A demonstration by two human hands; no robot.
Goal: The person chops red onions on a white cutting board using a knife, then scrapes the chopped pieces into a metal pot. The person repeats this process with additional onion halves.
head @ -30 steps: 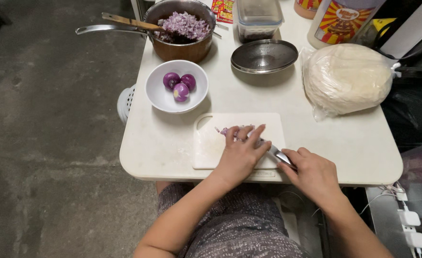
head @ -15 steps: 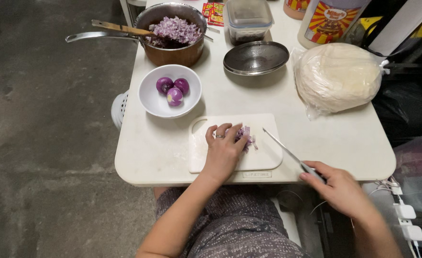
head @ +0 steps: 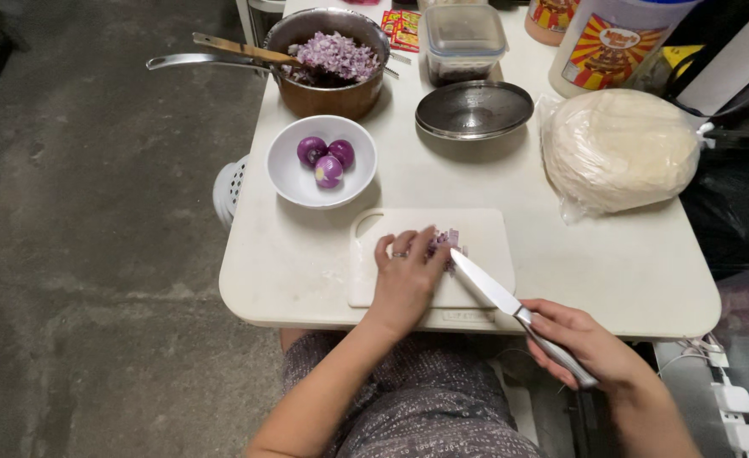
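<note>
On the white cutting board [head: 484, 233] lies a small pile of chopped purple onion [head: 445, 243]. My left hand [head: 406, 277] rests flat on the board with its fingertips at the pile. My right hand [head: 582, 343] grips the steel handle of a knife [head: 495, 291] below the table's front edge. The blade slants up and to the left, and its tip sits beside the onion pile and my left fingers.
A white bowl [head: 300, 188] with three peeled purple onions stands behind the board. Farther back are a pot [head: 328, 93] of chopped onion with a wooden spoon, a steel lid [head: 474, 108], a plastic tub, a bagged stack of flatbreads [head: 620, 148] and a large jar.
My right hand pulled the knife away to the right and then brought its tip back to the pile. My left hand gathered the chopped onion together on the board.
</note>
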